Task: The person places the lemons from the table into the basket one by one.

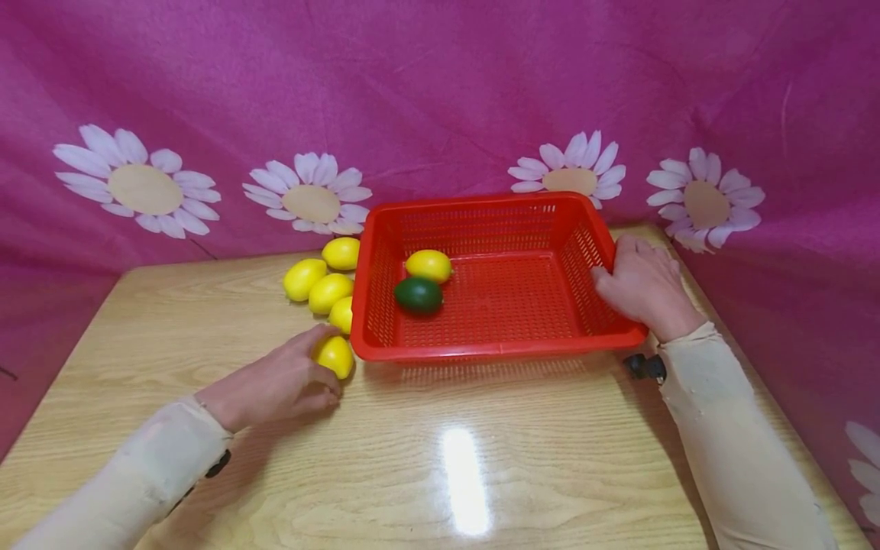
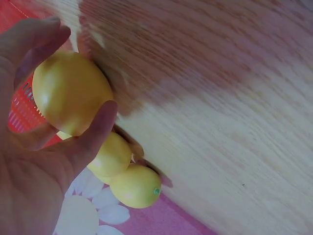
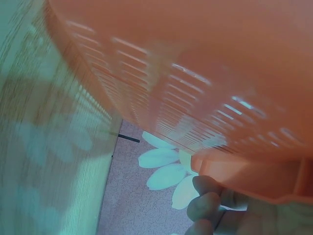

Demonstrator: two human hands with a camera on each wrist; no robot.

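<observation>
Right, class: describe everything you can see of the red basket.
The basket is a red rectangular tray that looks like plastic, with slotted walls, a perforated floor and a smooth rolled rim. It sits upright on the wooden table, near the back. Inside lie one lemon and one lime, touching. The right hand holds its right wall.

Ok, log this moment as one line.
left hand: grips lemon | right hand: holds red basket rim | basket holds: yellow lemon, green lime
</observation>
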